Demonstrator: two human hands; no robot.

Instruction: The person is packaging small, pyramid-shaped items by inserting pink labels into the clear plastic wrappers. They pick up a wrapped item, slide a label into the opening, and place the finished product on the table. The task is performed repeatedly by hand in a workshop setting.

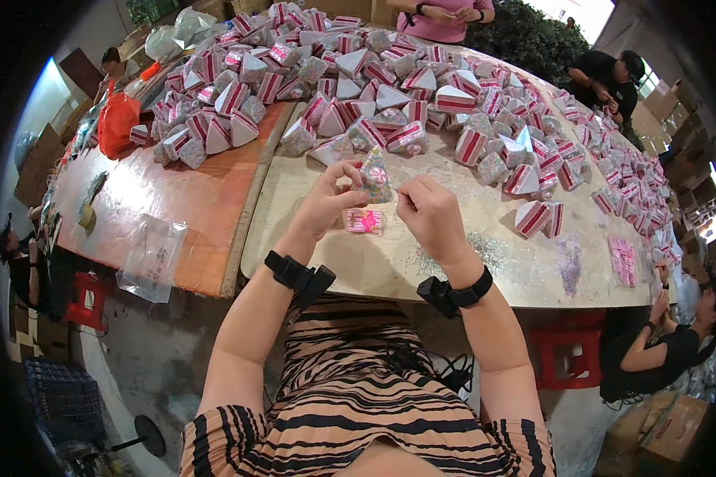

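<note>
Above the table in front of me, my left hand [332, 197] holds a toy cake slice [371, 176] between thumb and fingers. The slice's triangular face is covered in pale, multicoloured sprinkles, with a round pink-and-white swirl on it. Just to its right is my right hand [433, 213], fingers curled in a pinch; whatever is between the fingertips is hidden. Below the hands, a small clear packet with bright pink striped pieces [363, 221] lies on the wooden tabletop [310, 246].
Many similar cake slices [390, 95] are heaped across the far table. Loose silvery bits [485, 253] and lilac bits [569, 266] are scattered at right, near a bag of pink pieces [623, 261]. A clear plastic bag [155, 254] and red bag [118, 125] are at left. Other people work around the table.
</note>
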